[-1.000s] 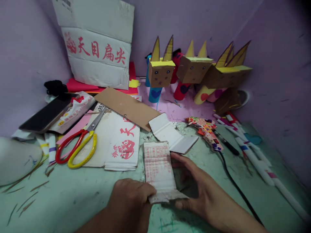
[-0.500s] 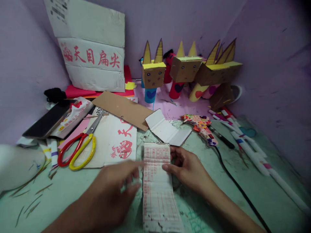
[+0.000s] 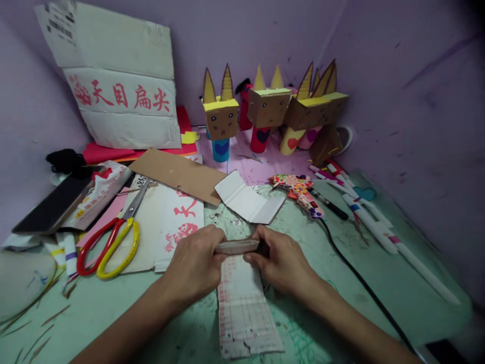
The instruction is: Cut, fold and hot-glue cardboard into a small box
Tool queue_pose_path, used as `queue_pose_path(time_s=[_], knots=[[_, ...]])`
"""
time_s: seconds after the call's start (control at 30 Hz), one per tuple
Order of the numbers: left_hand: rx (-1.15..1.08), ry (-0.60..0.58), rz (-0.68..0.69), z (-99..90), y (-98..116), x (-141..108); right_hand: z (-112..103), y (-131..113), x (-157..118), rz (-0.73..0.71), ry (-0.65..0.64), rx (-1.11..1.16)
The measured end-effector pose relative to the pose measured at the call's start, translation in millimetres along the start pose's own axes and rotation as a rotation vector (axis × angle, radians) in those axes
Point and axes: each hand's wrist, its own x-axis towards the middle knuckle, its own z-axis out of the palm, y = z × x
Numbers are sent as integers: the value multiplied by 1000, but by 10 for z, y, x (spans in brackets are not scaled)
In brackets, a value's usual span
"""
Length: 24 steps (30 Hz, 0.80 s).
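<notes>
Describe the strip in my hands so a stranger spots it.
On the green table, find the left hand and right hand. The strip they grip runs toward you from its bent end. Unlike the white card beyond, it bears red ruled lines.

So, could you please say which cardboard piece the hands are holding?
The narrow white cardboard strip with red printed lines, gripped at its far end by the left hand and right hand; others, like the brown cardboard rectangle, are unheld.

white cardboard strip (image 3: 242, 313) with red print and lines, red-and-yellow-handled scissors (image 3: 132, 208), multicolour floral glue gun (image 3: 297, 187), plain brown cardboard panel (image 3: 182, 174), blue tube (image 3: 221, 150) with darker heart, pale green table (image 3: 397, 290), purple wall (image 3: 212, 30)
</notes>
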Motion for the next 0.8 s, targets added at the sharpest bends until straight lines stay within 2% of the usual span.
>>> queue_pose_path(time_s=[0.1,0.17,0.33,0.4,0.5,0.57,0.67,0.8], knots=[[99,3,160,13,-4,-30,27,64,-50,-165,28,9],[187,-34,251,6,17,-57,39,113,-80,-307,39,-14],[438,-141,299,-16,118,-128,15,162,-135,-571,134,-236],[515,-152,338,37,145,-181,-10,151,-167,-643,117,-354],[640,-30,443,195,132,-306,-20,136,-243,-741,74,-530],[665,54,462,302,89,-393,8,140,-308,-773,96,-610],[657,113,474,388,11,-478,84,164,-401,-798,122,-656],[627,141,516,391,-49,-530,163,190,-472,-793,142,-644]])
